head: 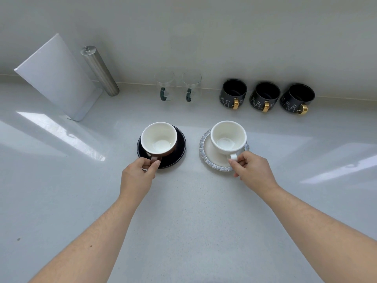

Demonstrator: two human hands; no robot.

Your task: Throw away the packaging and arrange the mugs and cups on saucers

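1. Two cups stand on two saucers near the middle of the counter: a brown cup with a white inside (159,139) on a black saucer (179,150), and a white cup (228,137) on a pale saucer with a blue-grey ruffled rim (204,148).
2. The left hand (138,172) pinches the brown cup's handle between thumb and fingers; the right hand (253,170) pinches the white cup's handle the same way.
3. Two clear glass mugs with dark green handles (165,86) (191,87) stand side by side by the wall.
4. Three black mugs with gold handles and white cat drawings (233,93) (264,97) (296,99) stand in a row to their right.
5. At the far left, one white board (55,76) leans beside one steel cylinder (100,71).
6. The counter (193,221) is pale grey, faintly speckled and glossy, with bright patches of light; a plain off-white wall (204,27) rises behind it.
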